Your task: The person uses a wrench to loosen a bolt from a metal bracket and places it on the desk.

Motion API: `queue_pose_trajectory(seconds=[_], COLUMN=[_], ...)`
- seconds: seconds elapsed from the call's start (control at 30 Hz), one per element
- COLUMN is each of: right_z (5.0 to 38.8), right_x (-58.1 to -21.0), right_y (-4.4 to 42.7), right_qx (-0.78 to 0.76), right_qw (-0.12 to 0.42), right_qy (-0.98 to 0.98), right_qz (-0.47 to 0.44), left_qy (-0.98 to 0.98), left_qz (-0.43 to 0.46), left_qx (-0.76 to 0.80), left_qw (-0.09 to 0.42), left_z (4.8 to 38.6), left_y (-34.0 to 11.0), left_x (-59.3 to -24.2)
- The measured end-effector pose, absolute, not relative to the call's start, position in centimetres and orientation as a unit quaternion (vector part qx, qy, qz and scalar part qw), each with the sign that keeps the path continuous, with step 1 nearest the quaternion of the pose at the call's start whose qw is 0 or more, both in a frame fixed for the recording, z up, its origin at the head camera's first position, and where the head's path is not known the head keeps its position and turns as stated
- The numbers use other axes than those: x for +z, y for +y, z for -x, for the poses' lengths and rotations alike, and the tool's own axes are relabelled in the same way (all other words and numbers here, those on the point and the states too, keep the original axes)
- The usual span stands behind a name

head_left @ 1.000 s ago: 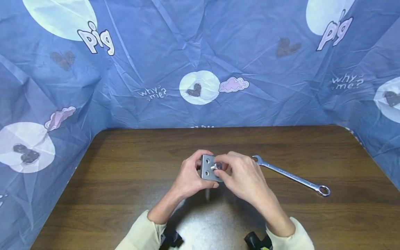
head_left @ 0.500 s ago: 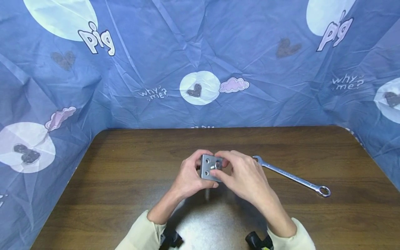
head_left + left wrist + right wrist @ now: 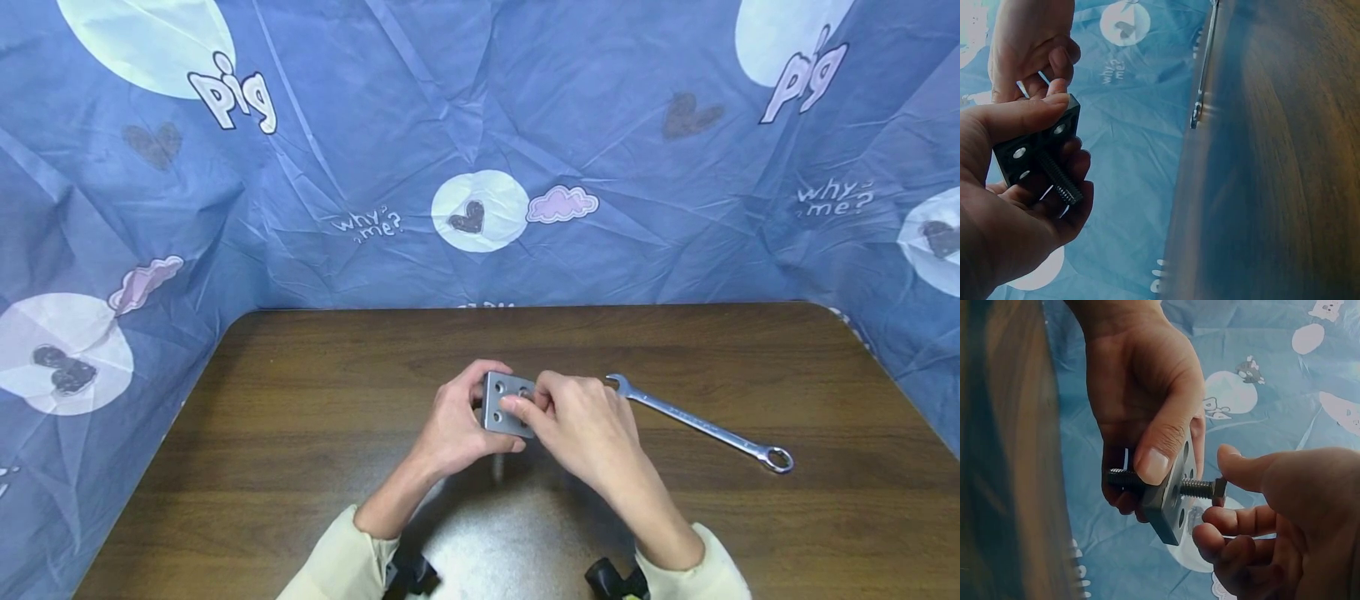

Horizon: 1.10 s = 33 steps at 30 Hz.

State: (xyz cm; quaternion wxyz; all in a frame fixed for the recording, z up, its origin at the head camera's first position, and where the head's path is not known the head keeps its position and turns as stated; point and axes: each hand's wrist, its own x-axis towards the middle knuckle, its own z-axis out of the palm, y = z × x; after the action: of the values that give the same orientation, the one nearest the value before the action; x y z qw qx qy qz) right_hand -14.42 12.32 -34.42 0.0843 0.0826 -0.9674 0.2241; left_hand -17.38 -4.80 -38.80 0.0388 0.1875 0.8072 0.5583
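Note:
My left hand (image 3: 457, 423) grips a grey metal plate (image 3: 491, 403) with holes by its edges. A bolt (image 3: 1199, 488) passes through the plate (image 3: 1161, 514); in the right wrist view its head stands off the face. Its threaded end (image 3: 1060, 180) sticks out behind, between the left hand's (image 3: 1016, 219) thumb and fingers. The right hand (image 3: 588, 425) is at the bolt's head, which it hides in the head view. In the right wrist view, the right hand's (image 3: 1300, 512) thumb lies above the head and its curled fingers below; firm contact cannot be told.
A silver combination wrench (image 3: 697, 422) lies slantwise on the wooden table (image 3: 337, 367), right of the hands. Blue printed cloth (image 3: 360, 150) hangs behind the table and along both sides. A black device (image 3: 615, 577) shows at the right sleeve.
The right hand's thumb has moved left across the plate's face and its index finger has curled in, covering the bolt's head. The left hand and plate have barely moved.

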Motion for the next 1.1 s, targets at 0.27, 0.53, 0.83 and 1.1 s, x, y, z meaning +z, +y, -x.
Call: queue_pose_trajectory(seconds=[0.27,0.53,0.83,1.1], right_z=[14.38,14.28,14.15,14.24], right_x=[-34.54,-34.43,-34.42,-34.66], right_y=[12.32,12.44,12.49,12.65], right_qx=[0.227,0.233,0.243,0.249], right_qw=[0.100,0.111,0.118,0.164], right_qy=[-0.964,-0.959,-0.953,-0.937], right_qz=[-0.099,-0.117,-0.136,-0.183], left_qy=[0.806,0.805,0.806,0.809], left_qz=[-0.188,-0.188,-0.188,-0.186], left_qx=[0.560,0.561,0.560,0.556], left_qw=[0.044,0.039,0.039,0.038], left_z=[17.35,17.38,17.39,17.40], left_y=[-4.70,-4.68,-4.68,-4.71], left_x=[-38.81,-38.91,-38.97,-38.90])
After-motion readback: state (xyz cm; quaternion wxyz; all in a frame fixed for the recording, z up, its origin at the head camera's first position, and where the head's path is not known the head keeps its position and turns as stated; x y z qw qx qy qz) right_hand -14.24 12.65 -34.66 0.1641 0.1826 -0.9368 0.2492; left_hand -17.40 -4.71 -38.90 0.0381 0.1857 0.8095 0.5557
